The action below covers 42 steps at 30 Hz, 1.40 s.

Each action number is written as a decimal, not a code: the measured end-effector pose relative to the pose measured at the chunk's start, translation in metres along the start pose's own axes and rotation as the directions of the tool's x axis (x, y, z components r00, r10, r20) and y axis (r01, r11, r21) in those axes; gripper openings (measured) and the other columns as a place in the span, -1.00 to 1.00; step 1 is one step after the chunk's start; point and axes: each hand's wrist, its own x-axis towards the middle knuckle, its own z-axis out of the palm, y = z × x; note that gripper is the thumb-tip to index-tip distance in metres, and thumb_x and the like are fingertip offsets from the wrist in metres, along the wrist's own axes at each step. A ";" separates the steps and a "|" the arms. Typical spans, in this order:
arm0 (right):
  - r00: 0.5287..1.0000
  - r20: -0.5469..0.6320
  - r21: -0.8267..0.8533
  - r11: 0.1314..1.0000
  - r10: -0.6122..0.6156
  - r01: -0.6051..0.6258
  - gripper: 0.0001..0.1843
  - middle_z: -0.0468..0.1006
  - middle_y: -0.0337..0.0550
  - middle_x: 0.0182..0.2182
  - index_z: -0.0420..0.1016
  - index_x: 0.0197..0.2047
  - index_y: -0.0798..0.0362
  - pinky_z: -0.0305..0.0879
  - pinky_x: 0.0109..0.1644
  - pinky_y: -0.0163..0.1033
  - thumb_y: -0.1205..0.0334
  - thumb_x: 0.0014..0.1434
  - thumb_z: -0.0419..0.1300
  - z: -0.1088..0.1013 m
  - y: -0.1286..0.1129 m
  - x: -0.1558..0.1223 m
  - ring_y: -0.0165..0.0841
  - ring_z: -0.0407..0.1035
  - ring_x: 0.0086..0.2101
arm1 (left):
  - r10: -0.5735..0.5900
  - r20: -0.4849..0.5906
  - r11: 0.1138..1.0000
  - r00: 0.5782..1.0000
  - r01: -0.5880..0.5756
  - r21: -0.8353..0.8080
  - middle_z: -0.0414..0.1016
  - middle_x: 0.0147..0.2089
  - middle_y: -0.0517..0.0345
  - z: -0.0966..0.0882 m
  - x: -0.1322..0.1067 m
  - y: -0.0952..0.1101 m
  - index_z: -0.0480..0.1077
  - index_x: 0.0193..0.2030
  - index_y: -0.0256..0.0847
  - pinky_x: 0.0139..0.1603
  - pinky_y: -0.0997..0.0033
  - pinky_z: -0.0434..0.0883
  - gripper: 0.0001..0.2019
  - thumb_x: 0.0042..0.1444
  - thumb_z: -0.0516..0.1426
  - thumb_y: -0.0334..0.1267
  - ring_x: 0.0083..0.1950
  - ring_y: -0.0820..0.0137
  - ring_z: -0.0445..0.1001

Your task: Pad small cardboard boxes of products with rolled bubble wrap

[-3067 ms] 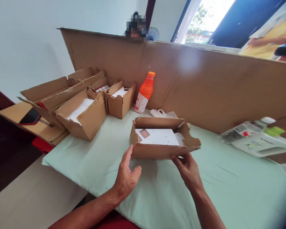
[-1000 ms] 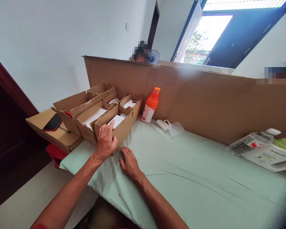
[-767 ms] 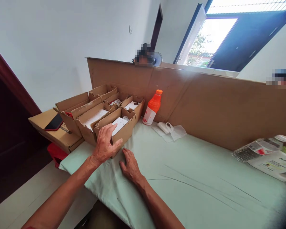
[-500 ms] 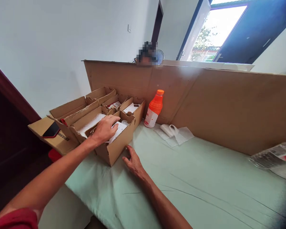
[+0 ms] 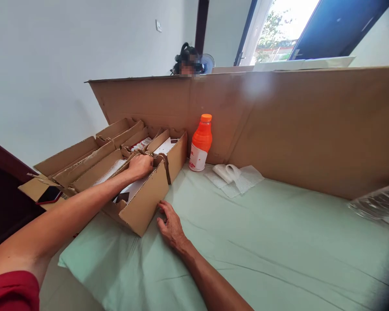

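Observation:
My left hand (image 5: 141, 166) reaches into the nearest cardboard box (image 5: 149, 201) and is closed at its far end; the fingertips are hidden, so what they grip cannot be made out. White material and a dark patch show inside that box. My right hand (image 5: 171, 224) rests on the green cloth (image 5: 246, 259), fingers apart and slightly bent, the fingertips at the box's right side. Behind stands another narrow cardboard box (image 5: 178, 157) with a white item (image 5: 164, 147) in it. To the left is a box with white wrap (image 5: 110, 170).
An orange bottle (image 5: 201, 142) stands right of the boxes, near a piece of white wrap (image 5: 233, 178). A tall cardboard panel (image 5: 294, 129) runs along the back. Clear plastic (image 5: 379, 203) lies far right; a phone (image 5: 49, 195) lies at left. A person's head (image 5: 188, 60) shows beyond the panel.
My left hand has gone from spread fingers above the box to closed inside it. The near box sits slightly closer to me, apart from the one behind. The view has shifted.

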 end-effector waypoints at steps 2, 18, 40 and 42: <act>0.999 -0.030 0.019 1.000 0.022 -0.021 -0.48 0.45 -0.01 0.21 0.51 0.08 -0.02 0.51 -0.02 -0.10 0.40 0.02 0.15 -0.002 -0.002 0.003 -0.23 0.50 -0.05 | -0.013 -0.047 1.000 0.999 0.012 -0.023 0.68 -0.19 -0.07 -0.009 -0.004 -0.001 0.60 -0.29 -0.21 -0.10 0.30 0.46 -0.80 0.06 0.12 -0.38 -0.08 0.13 0.61; 0.917 -0.184 -0.252 0.919 -0.354 0.304 -0.57 0.65 -0.09 -0.05 0.51 0.12 -0.05 0.43 0.06 -0.05 -0.05 0.26 0.23 -0.130 -0.147 0.045 -0.18 0.53 -0.05 | 0.364 -0.447 0.386 0.817 -0.569 -0.726 0.55 -0.31 0.17 -0.089 -0.116 0.052 0.49 -0.25 -0.23 -0.32 0.49 0.38 -0.84 0.15 0.15 -0.20 -0.33 0.46 0.44; 0.926 -0.377 -0.595 0.762 0.018 -0.257 -0.68 0.47 0.09 0.19 0.60 -0.07 0.06 0.25 0.13 0.05 0.26 0.17 0.09 -0.161 0.069 0.038 -0.09 0.36 0.11 | 0.200 0.432 0.975 0.879 -0.134 -0.177 0.65 -0.33 0.08 -0.069 0.088 0.022 0.64 -0.12 -0.12 -0.33 0.47 0.44 -0.67 -0.03 0.24 -0.10 -0.34 0.33 0.55; 0.928 -0.371 -0.592 0.764 0.025 -0.257 -0.70 0.49 0.06 0.16 0.60 -0.10 0.04 0.24 0.14 0.04 0.27 0.18 0.10 -0.163 0.067 0.038 -0.10 0.37 0.10 | 0.213 0.460 0.974 0.862 -0.148 -0.173 0.66 -0.31 0.09 -0.069 0.091 0.023 0.65 -0.20 -0.09 -0.31 0.47 0.45 -0.71 -0.04 0.26 -0.06 -0.34 0.34 0.55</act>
